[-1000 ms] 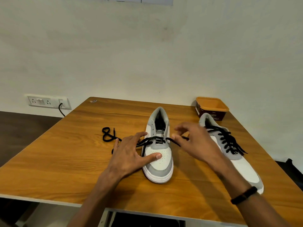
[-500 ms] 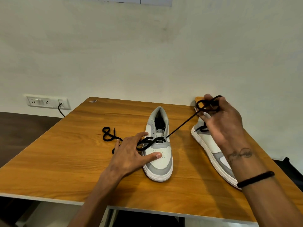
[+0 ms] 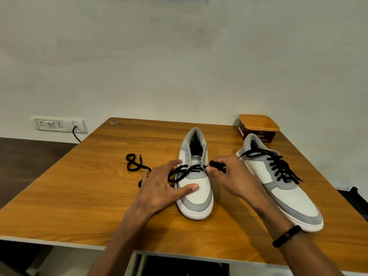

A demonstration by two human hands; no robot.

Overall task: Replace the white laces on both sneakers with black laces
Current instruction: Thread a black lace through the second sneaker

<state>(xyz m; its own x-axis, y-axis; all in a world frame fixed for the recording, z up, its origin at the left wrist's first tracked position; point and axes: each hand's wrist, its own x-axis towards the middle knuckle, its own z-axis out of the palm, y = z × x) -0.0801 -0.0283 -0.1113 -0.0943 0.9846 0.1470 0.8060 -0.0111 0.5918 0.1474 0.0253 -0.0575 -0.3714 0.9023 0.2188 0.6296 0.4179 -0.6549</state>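
2 grey-and-white sneakers sit on the wooden table (image 3: 83,196), toes toward the person. The middle sneaker (image 3: 196,198) is only laced across its lowest eyelets with a black lace (image 3: 185,172); the lace's free end trails off toward 9 o'clock and lies in loose loops (image 3: 133,163) on the tabletop. The left hand (image 3: 161,188) rests flat over the sneaker's left side, fingers straight and spread, thumb pressing on the perforated white toe cap, with part of the lace running beneath the fingers. The right hand (image 3: 229,178) sits just beside the sneaker at its 3 o'clock, fingers curled and pinching the other end of the black lace close to the eyelets. The second sneaker (image 3: 282,188), further toward 3 o'clock and angled, is fully laced in black laces (image 3: 278,166). At its 12 o'clock, near the wall, stands a brown tub (image 3: 256,130) with an orange rim; its inside looks orange, and what it holds cannot be told. A socket panel (image 3: 57,124) with 1 plugged cable is on the wall at 10 o'clock.
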